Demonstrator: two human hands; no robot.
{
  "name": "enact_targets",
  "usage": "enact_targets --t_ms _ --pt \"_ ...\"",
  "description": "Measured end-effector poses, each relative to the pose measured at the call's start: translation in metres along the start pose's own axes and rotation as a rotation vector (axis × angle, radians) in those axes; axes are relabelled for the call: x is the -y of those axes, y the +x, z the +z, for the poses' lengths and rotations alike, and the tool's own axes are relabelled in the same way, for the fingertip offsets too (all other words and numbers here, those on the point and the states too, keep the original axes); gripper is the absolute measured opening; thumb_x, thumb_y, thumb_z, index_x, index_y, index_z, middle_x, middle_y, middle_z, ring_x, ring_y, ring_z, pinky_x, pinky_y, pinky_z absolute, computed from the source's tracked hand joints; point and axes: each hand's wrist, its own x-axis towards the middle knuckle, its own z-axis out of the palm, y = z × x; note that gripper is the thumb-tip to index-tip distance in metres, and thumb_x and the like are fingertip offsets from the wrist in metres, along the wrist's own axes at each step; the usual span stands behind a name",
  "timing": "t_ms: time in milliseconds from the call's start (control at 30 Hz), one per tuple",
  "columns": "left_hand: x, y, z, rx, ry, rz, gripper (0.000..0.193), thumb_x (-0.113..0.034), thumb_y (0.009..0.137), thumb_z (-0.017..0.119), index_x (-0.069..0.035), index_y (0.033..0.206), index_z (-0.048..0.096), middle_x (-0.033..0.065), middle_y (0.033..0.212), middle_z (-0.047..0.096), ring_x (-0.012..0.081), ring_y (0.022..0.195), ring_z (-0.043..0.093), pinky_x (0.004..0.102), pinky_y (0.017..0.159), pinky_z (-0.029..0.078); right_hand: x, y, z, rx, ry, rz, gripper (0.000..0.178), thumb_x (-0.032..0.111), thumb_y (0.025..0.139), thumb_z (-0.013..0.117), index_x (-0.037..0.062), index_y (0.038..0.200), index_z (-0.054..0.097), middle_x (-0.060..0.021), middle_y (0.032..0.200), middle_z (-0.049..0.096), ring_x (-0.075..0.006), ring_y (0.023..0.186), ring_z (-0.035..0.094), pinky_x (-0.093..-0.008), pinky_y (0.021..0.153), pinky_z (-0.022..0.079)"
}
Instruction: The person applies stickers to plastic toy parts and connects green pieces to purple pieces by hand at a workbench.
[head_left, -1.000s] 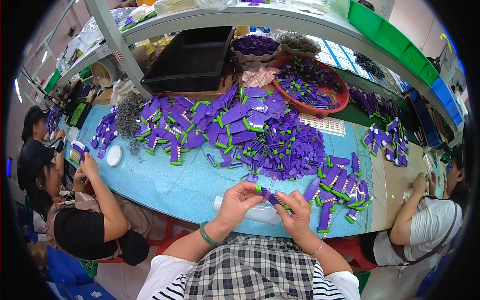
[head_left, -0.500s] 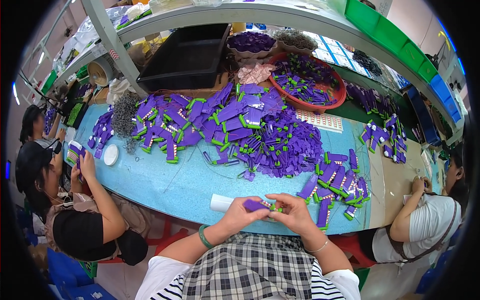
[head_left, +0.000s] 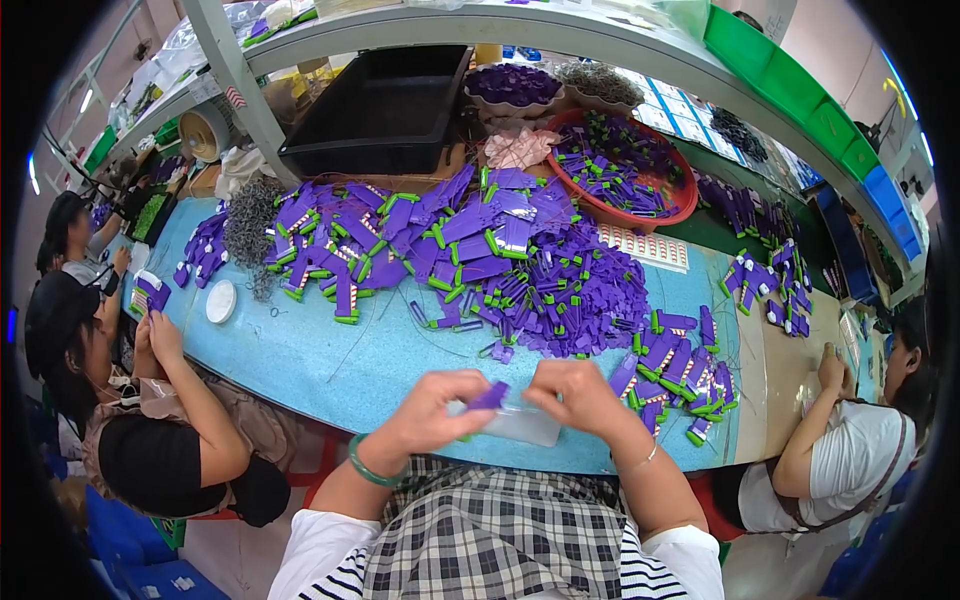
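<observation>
My left hand [head_left: 435, 412] is closed around a purple plastic piece [head_left: 490, 396]; a bit of green shows below its fingers. The rest of the piece is hidden in the palm. My right hand [head_left: 575, 395] is raised at about the same height, fingers curled in a pinch; what it holds, if anything, is too small to make out. A pale, translucent strip [head_left: 525, 425] spans the space below and between both hands. Whether the right fingers touch it, I cannot tell. Right of that hand lies a pile of purple-and-green pieces with striped labels [head_left: 680, 365].
A large heap of purple parts [head_left: 570, 285] covers the table's middle. Behind it are a red basin [head_left: 690, 195], a black tray [head_left: 375, 120] and a metal shelf [head_left: 480, 30]. Tangled grey wire pieces [head_left: 250, 230] lie left. Co-workers sit at left and right [head_left: 845, 450].
My hands have drawn apart; before, both were together on the purple piece. The left hand moved left with it. The pale strip now shows between them. The right hand lifted slightly.
</observation>
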Motion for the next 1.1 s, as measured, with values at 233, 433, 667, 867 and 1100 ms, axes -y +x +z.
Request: enact_targets --t_ms 233,433,667,867,1100 --pt "-0.012 -0.011 -0.036 -0.651 -0.474 0.227 0.016 -0.007 0.090 0.050 -0.004 0.106 0.047 0.0101 0.086 0.060 0.0180 0.081 0.059 0.0331 0.077 0.047 -0.027 0.027 0.041 -0.116 -0.396 0.308 0.018 0.024 0.071 0.071 0.0087 0.081 0.066 -0.0067 0.077 0.059 -0.0282 0.066 0.061 -0.0395 0.055 0.049" --pt "0.014 -0.008 -0.022 -0.731 -0.415 0.245 0.017 -0.018 0.098 0.040 -0.005 0.108 0.043 0.0089 0.085 0.057 0.0170 0.078 0.057 0.0325 0.073 0.048 -0.027 0.027 0.048 -0.143 -0.219 0.311 0.014 0.012 0.071 0.071 0.0062 0.082 0.065 -0.0072 0.077 0.057 -0.0257 0.064 0.059 -0.0374 0.056 0.047" --pt "0.046 0.004 0.033 -0.312 -0.139 -0.190 0.014 -0.012 0.094 0.045 -0.001 0.100 0.051 0.0047 0.080 0.059 0.0102 0.069 0.056 0.0253 0.063 0.047 0.004 0.003 0.014 -0.098 0.481 0.355 0.011 0.009 0.080 0.066 -0.0010 0.080 0.062 -0.0028 0.069 0.052 -0.0096 0.059 0.047 -0.0246 0.054 0.039" --pt "0.028 0.011 0.057 -0.109 0.197 -0.030 0.015 -0.015 0.086 0.052 -0.001 0.090 0.048 0.0188 0.073 0.054 0.0390 0.069 0.054 0.0435 0.060 0.041 0.029 -0.015 0.008 -0.180 0.198 0.271 0.012 0.008 0.077 0.069 0.0011 0.076 0.060 -0.0064 0.069 0.053 -0.0154 0.055 0.051 -0.0278 0.050 0.041" --pt "0.028 0.009 0.062 -0.025 0.257 -0.038 0.022 -0.023 0.090 0.049 -0.001 0.086 0.054 0.0167 0.071 0.060 0.0359 0.066 0.058 0.0422 0.058 0.044 0.039 -0.017 0.008 -0.307 0.087 0.222 0.013 0.007 0.077 0.069 0.0006 0.075 0.057 -0.0063 0.068 0.053 -0.0139 0.053 0.049 -0.0266 0.048 0.039"
